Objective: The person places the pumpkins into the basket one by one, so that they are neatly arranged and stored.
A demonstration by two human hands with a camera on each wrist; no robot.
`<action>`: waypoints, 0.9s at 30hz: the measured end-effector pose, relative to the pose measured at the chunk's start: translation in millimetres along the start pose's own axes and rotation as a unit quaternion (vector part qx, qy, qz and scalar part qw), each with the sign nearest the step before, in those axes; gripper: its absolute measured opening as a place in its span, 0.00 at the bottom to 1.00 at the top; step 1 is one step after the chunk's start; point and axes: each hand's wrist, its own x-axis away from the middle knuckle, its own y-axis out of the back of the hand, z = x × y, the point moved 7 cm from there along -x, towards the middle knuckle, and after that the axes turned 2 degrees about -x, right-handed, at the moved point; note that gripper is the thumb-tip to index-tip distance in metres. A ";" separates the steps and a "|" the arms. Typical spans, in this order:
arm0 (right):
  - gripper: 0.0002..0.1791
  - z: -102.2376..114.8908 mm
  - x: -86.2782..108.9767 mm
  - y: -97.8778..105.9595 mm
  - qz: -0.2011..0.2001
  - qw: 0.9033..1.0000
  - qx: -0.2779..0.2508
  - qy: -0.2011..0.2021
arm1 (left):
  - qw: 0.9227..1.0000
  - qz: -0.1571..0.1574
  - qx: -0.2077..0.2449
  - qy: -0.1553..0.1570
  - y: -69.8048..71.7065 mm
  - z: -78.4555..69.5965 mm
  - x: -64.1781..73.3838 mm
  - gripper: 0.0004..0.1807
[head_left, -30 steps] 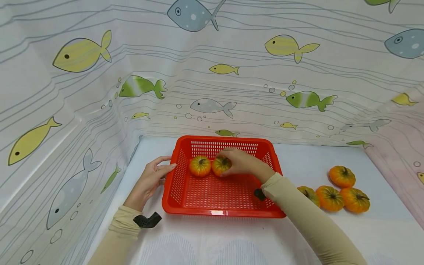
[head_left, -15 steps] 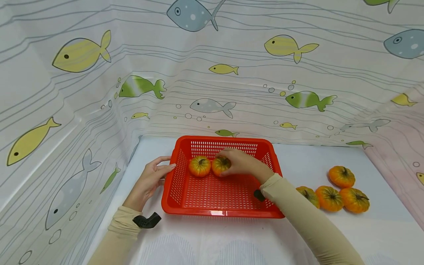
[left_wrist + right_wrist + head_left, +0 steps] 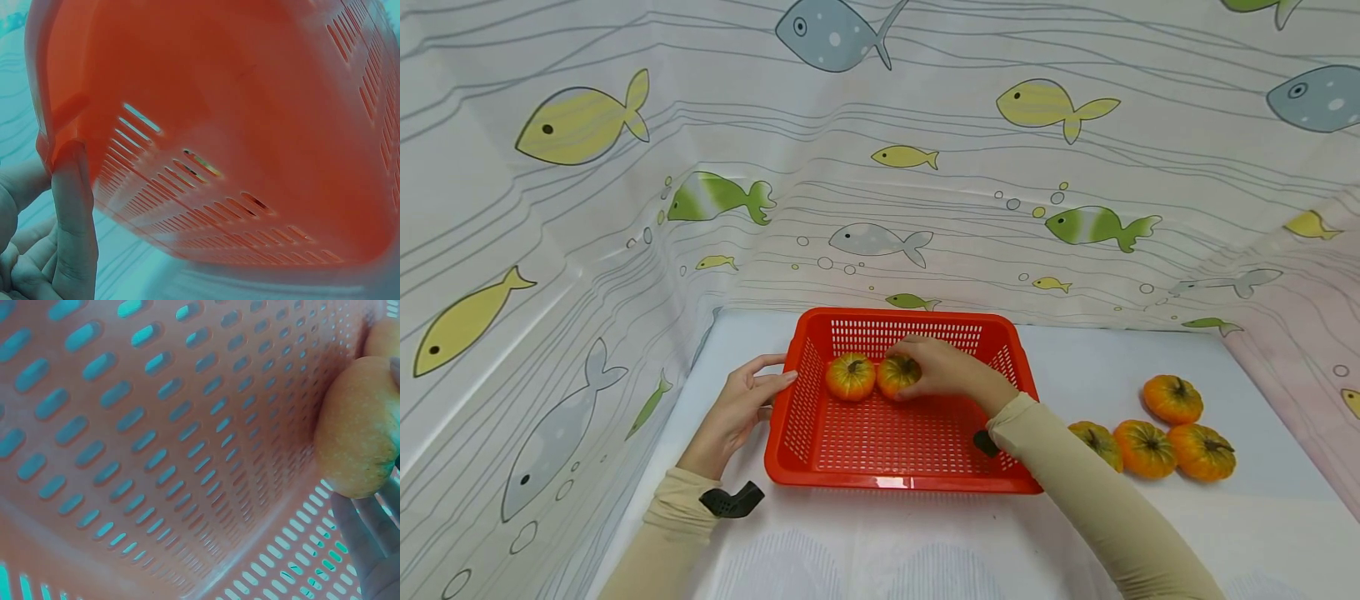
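A red plastic basket with slotted walls stands on the table. My left hand grips its left rim, thumb on top and fingers beneath; in the left wrist view the fingers reach up under the rim's edge. Inside, near the back wall, my right hand holds a small orange and green pumpkin, thumb and fingers around its sides. The right wrist view shows this pumpkin close against the basket's slots, fingertips at its edge. Just left of it sits another small pumpkin.
Right of the basket, several more small pumpkins lie on the white-covered table, one partly hidden behind my right sleeve. A fish-patterned curtain hangs behind and at both sides. A small black device sits at my left wrist.
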 end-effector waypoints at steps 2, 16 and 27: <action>0.37 0.8 0.1 -0.1 0.000 1.000 -0.003 0.000 | 1.000 -0.001 0.000 0.000 0.0 0.3 -0.4 0.33; 0.37 1.1 -2.6 -3.5 -0.004 1.000 -0.003 0.008 | 1.000 -0.003 -0.004 0.001 0.5 1.1 -1.1 0.33; 0.37 1.2 -1.2 -1.6 -0.005 1.000 -0.006 0.001 | 1.000 -0.002 -0.005 0.000 0.5 1.0 -1.5 0.33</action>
